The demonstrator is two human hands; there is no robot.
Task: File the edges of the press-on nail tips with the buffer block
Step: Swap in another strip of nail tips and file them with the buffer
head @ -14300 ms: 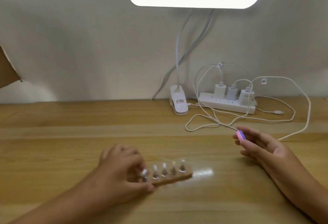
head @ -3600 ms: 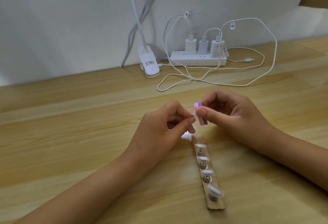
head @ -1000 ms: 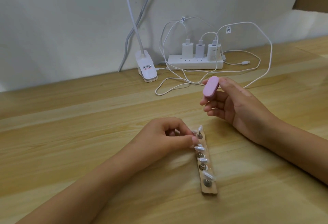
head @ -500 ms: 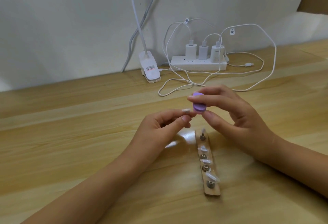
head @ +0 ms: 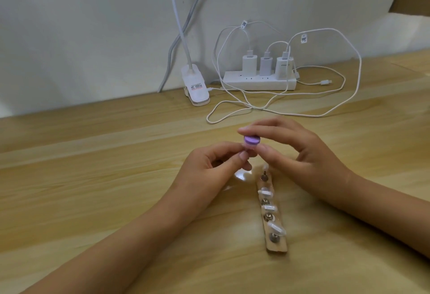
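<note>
**Head view: nail tip meets the buffer block**

Over the wooden table [head: 93, 177], the right hand [head: 300, 151] and left hand [head: 207, 172] meet just above the far end of the wooden holder strip [head: 275, 247], where other clear nail tips [head: 270, 207] sit on posts. The right fingers pinch the purple buffer block [head: 251, 140] top and bottom. The left fingers pinch one nail tip at the block's underside, hidden by the fingertips. Filing looks to be just beginning. The next move calls for short, light strokes along the edge, with the piece braced. Half a second ago the two stood slightly apart; now they appear to touch.
</note>
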